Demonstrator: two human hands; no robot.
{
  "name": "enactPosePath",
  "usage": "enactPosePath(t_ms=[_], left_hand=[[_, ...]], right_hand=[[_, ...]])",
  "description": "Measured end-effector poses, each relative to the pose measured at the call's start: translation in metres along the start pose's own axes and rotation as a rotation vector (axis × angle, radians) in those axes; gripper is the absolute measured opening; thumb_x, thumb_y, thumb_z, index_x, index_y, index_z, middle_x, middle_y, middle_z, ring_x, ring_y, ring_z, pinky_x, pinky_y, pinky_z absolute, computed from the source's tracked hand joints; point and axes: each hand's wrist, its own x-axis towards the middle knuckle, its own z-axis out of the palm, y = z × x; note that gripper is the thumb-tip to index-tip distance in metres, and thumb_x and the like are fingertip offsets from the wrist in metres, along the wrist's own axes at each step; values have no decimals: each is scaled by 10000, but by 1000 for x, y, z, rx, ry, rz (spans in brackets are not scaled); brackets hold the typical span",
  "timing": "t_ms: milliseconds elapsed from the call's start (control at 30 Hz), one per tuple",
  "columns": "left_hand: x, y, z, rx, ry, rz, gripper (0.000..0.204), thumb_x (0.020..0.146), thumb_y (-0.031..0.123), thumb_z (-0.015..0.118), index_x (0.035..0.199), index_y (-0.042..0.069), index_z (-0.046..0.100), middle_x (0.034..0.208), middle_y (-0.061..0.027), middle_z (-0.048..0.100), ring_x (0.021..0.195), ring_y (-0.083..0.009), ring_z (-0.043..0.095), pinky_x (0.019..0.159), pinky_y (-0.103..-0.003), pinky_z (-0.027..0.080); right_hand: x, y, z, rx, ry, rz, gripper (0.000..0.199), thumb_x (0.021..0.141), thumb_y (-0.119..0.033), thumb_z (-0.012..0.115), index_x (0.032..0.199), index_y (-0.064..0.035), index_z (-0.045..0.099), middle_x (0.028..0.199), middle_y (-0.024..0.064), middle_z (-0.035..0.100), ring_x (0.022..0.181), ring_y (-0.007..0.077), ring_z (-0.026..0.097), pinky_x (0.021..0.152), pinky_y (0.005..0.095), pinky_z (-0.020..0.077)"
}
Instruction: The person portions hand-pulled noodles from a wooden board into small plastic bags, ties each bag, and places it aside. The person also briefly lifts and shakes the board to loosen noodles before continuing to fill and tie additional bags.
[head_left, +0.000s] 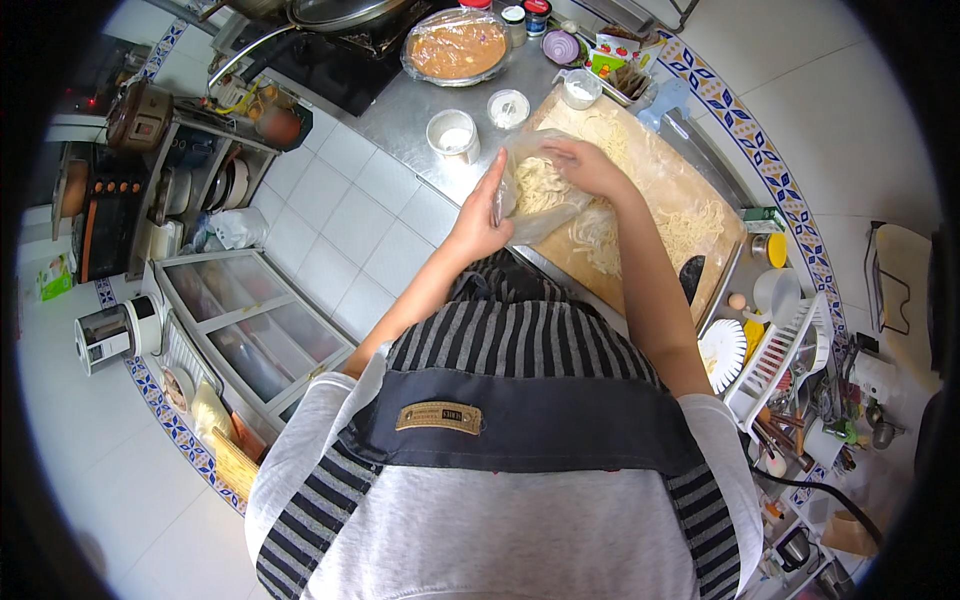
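Observation:
A clear plastic bag (530, 205) half full of pale fresh noodles hangs over the near edge of a floured wooden board (690, 190). My left hand (478, 228) grips the bag's near rim and holds it open. My right hand (583, 163) rests on top of the bag's mouth, fingers closed on a clump of noodles (541, 184). More loose noodles (690, 228) lie in heaps on the board to the right of the bag.
On the steel counter (400, 115) beyond the board stand a white cup of flour (452, 134), a small lid (508, 108), a small tub (581, 88) and a covered bowl of brown sauce (457, 48). A dish rack (775, 360) stands at right, shelves with cookware at left.

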Motion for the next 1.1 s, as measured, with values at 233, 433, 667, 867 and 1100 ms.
enactPosePath(t_ms=[233, 433, 667, 867, 1100], left_hand=[[-2, -3, 5, 84, -20, 117, 942, 641, -59, 513, 1492, 85, 137, 1451, -252, 319, 1245, -367, 457, 995, -342, 397], [-7, -3, 14, -33, -215, -85, 951, 641, -77, 491, 1497, 107, 120, 1478, -230, 285, 792, -323, 624, 643, -321, 499], [-9, 0, 14, -103, -244, -208, 939, 654, -75, 481, 1499, 108, 115, 1509, -202, 241, 1309, -326, 401, 946, -303, 418], [-12, 0, 15, 14, -106, 10, 953, 643, -84, 491, 1498, 106, 116, 1497, -218, 253, 702, -266, 600, 621, -290, 489], [-13, -13, 5, 46, 30, 45, 938, 643, -76, 500, 1494, 97, 144, 1494, -225, 252, 1319, -357, 351, 971, -305, 395]], right_hand=[[-63, 25, 7, -315, 518, 148, 364, 771, -197, 714, 1057, -13, 585, 820, 87, 648, 686, 177, 610, 621, 345, 493], [-103, 38, 52, 251, 360, 492, 405, 802, -108, 657, 1163, 17, 524, 875, 110, 643, 672, 164, 616, 567, 287, 496], [-85, 2, 32, 130, 341, 86, 258, 799, -92, 627, 1036, 10, 631, 917, 164, 662, 754, 221, 658, 677, 327, 520], [-20, -8, 75, -1078, 142, 153, 354, 742, -89, 670, 1091, -48, 627, 1046, 149, 643, 1029, 277, 604, 896, 389, 465], [-14, -23, 2, -140, -42, -46, 353, 770, -66, 666, 1111, -65, 578, 1044, 57, 596, 968, 173, 564, 855, 307, 447]])
